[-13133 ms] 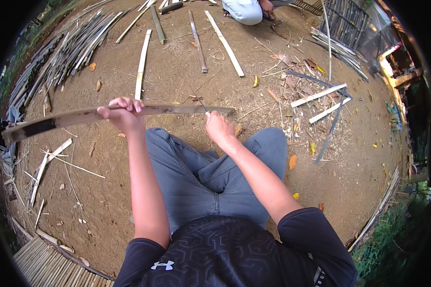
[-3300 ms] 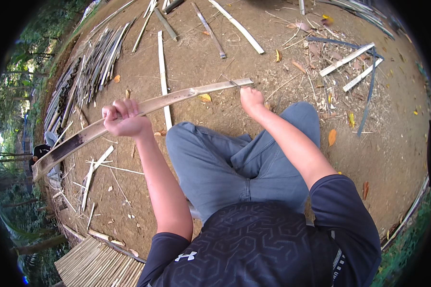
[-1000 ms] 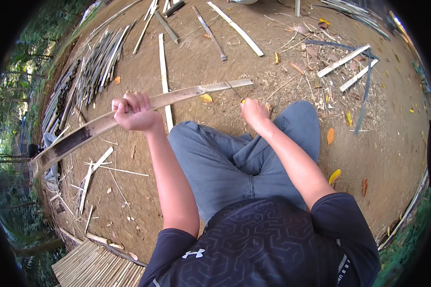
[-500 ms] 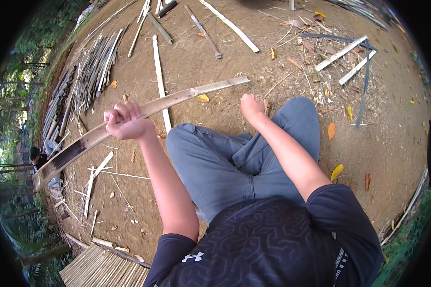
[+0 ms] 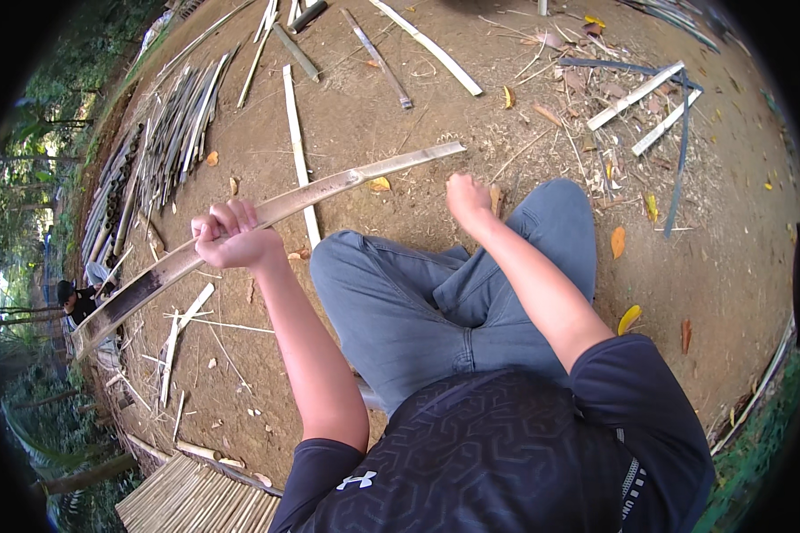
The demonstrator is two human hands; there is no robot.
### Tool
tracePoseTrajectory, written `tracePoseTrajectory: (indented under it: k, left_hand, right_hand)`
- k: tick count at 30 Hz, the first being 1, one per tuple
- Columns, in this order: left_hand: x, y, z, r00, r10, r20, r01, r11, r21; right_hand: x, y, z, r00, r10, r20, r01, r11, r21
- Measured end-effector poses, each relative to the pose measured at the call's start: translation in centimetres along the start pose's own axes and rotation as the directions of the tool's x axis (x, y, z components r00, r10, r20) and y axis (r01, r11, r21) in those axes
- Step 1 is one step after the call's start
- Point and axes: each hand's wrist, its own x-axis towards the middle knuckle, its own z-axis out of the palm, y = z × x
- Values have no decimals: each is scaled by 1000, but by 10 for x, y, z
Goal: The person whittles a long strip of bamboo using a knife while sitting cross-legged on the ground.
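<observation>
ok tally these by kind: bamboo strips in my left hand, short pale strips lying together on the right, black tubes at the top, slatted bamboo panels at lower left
Bamboo strip in the left hand: 1
Short pale strips: 2
Black tube: 1
Slatted bamboo panel: 1
Total: 5

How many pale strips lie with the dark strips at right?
2, both to the right of the right hand: the upper strip and the lower strip just below it. Litter may hide others.
</observation>
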Motion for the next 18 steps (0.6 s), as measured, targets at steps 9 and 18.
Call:
tracePoseTrajectory:
  k: [9,18]
  left_hand:
    - [1,6,0,1000,7,27,-7,1000,-9]
    - [-5,4,12,999,-19,34,19,1000,1]
  right_hand:
    - [-7,-7,6,996,87,18,-88,995,56]
    - [53,40,24,953,284,101,-287,958,10]
